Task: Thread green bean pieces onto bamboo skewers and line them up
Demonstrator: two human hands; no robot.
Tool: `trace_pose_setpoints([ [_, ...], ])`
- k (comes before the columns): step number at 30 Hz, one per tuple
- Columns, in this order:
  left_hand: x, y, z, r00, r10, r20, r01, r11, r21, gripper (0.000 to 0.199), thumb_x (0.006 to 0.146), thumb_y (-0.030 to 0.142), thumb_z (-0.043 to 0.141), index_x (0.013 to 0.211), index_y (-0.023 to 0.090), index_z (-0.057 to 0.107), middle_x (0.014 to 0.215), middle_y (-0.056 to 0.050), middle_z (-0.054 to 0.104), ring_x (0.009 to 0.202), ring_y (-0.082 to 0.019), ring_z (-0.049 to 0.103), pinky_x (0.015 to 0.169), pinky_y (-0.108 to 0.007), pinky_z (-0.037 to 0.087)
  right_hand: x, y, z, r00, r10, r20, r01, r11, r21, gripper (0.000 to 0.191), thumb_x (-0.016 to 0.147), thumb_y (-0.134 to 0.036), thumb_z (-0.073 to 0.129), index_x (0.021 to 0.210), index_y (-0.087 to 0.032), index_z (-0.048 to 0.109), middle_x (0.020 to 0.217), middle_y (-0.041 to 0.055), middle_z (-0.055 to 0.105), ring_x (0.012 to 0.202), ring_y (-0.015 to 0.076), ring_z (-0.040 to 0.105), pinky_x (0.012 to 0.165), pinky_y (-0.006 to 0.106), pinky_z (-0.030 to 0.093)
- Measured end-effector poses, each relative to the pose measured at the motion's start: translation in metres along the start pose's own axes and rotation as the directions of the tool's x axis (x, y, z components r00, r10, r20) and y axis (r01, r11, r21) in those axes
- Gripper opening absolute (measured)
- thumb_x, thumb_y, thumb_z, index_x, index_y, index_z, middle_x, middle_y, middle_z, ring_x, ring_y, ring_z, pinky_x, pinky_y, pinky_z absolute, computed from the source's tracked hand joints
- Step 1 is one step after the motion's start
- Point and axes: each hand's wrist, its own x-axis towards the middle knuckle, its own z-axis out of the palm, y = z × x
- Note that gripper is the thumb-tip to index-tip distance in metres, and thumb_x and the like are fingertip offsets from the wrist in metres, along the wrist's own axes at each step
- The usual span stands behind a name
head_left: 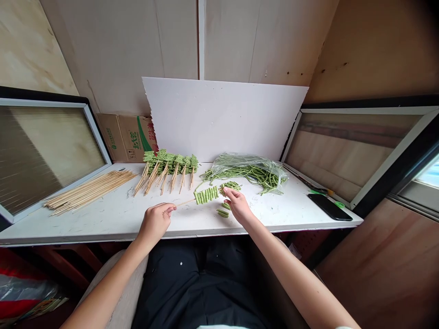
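My left hand (pixel 158 219) grips the bare end of a thin wooden skewer (pixel 185 202), held level above the tabletop. Several cut green bean pieces (pixel 206 195) are threaded side by side on it. At the skewer's far end, my right hand (pixel 237 203) has thumb and forefinger pinched on a green bean piece, mostly covered by the fingers. A small pile of cut bean pieces (pixel 232 185) lies just behind that hand. A few loose pieces (pixel 222 213) lie below it on the white table (pixel 192 224).
Filled bean skewers (pixel 171 162) are stacked at the back left, sticks forward. Bare skewers (pixel 91 192) lie farther left. Long beans (pixel 247 172) spill from a clear plastic bag at the back right. A black phone (pixel 329 207) rests near the right edge; a cardboard box (pixel 125 137) stands behind.
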Motion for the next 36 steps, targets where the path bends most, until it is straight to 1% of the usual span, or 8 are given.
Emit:
trace_pose_setpoints([
  [11, 0.000, 0.001, 0.001, 1.000, 0.005, 0.013, -0.006, 1.000, 0.016, 0.035, 0.081, 0.011, 0.048, 0.083, 0.021, 0.082, 0.079, -0.003, 0.080, 0.073, -0.020, 0.074, 0.073, -0.026, 0.058, -0.002, 0.007, 0.006, 1.000, -0.014, 0.009, 0.014, 0.999, -0.031, 0.040, 0.073, -0.061, 0.088, 0.090, -0.025, 0.082, 0.101, 0.0070, 0.075, 0.094, 0.0235, 0.063, 0.079, 0.036, 0.048],
  [15, 0.003, 0.007, -0.005, 1.000, -0.016, -0.017, 0.017, 1.000, 0.004, 0.036, 0.080, 0.010, 0.047, 0.084, 0.021, 0.082, 0.082, -0.003, 0.081, 0.074, -0.020, 0.075, 0.074, -0.026, 0.058, -0.002, 0.000, 0.006, 0.999, -0.020, 0.041, 0.022, 0.999, -0.030, 0.038, 0.073, -0.059, 0.089, 0.090, -0.026, 0.082, 0.108, 0.0067, 0.076, 0.094, 0.0226, 0.064, 0.080, 0.035, 0.048],
  [19, 0.005, 0.010, -0.010, 0.998, -0.040, -0.039, 0.040, 0.999, -0.002, 0.035, 0.082, 0.011, 0.047, 0.085, 0.021, 0.081, 0.083, -0.002, 0.082, 0.073, -0.019, 0.074, 0.073, -0.026, 0.057, 0.006, -0.018, -0.010, 0.988, -0.087, 0.124, 0.104, 0.985, -0.137, 0.042, 0.077, -0.066, 0.084, 0.092, -0.027, 0.083, 0.122, 0.0089, 0.077, 0.105, 0.0282, 0.068, 0.082, 0.038, 0.049],
  [22, 0.005, 0.007, -0.008, 0.998, -0.051, -0.034, 0.052, 0.999, 0.006, 0.035, 0.084, 0.013, 0.047, 0.085, 0.021, 0.081, 0.082, -0.002, 0.082, 0.073, -0.019, 0.074, 0.073, -0.025, 0.056, 0.015, -0.023, -0.032, 0.977, -0.128, 0.170, 0.184, 0.909, -0.374, 0.043, 0.078, -0.067, 0.082, 0.093, -0.027, 0.084, 0.110, 0.0115, 0.080, 0.101, 0.0322, 0.069, 0.083, 0.042, 0.050],
  [25, 0.004, 0.001, -0.004, 0.998, -0.055, -0.010, 0.055, 0.998, 0.003, 0.036, 0.085, 0.012, 0.046, 0.086, 0.021, 0.081, 0.085, -0.003, 0.082, 0.074, -0.019, 0.074, 0.074, -0.025, 0.056, 0.023, -0.016, -0.052, 0.966, -0.140, 0.217, 0.248, 0.737, -0.629, 0.033, 0.072, -0.059, 0.088, 0.077, -0.027, 0.085, 0.086, 0.0120, 0.080, 0.085, 0.0317, 0.067, 0.080, 0.044, 0.048],
  [27, 0.002, -0.002, -0.001, 0.998, -0.055, 0.004, 0.055, 0.998, -0.001, 0.036, 0.086, 0.013, 0.046, 0.088, 0.020, 0.081, 0.087, -0.004, 0.083, 0.073, -0.018, 0.074, 0.074, -0.026, 0.056, 0.027, -0.007, -0.060, 0.972, -0.087, 0.220, 0.222, 0.659, -0.718, 0.026, 0.068, -0.053, 0.091, 0.068, -0.028, 0.083, 0.075, 0.0115, 0.077, 0.077, 0.0306, 0.065, 0.076, 0.043, 0.047],
  [32, 0.001, -0.005, 0.003, 0.998, -0.053, 0.023, 0.053, 0.999, -0.001, 0.034, 0.088, 0.015, 0.047, 0.089, 0.020, 0.081, 0.087, -0.004, 0.082, 0.073, -0.019, 0.073, 0.074, -0.026, 0.057, 0.030, 0.008, -0.062, 0.984, -0.038, 0.175, 0.158, 0.648, -0.745, 0.020, 0.062, -0.040, 0.096, 0.060, -0.028, 0.080, 0.068, 0.0103, 0.074, 0.073, 0.0298, 0.065, 0.072, 0.041, 0.046],
  [36, 0.001, -0.004, 0.003, 0.998, -0.059, 0.027, 0.059, 0.998, -0.005, 0.034, 0.088, 0.016, 0.047, 0.088, 0.020, 0.081, 0.083, -0.004, 0.081, 0.073, -0.019, 0.073, 0.072, -0.026, 0.056, 0.030, 0.003, -0.059, 0.986, -0.044, 0.160, 0.149, 0.656, -0.740, 0.018, 0.065, -0.037, 0.094, 0.062, -0.027, 0.080, 0.069, 0.0106, 0.074, 0.072, 0.0301, 0.065, 0.073, 0.043, 0.047],
])
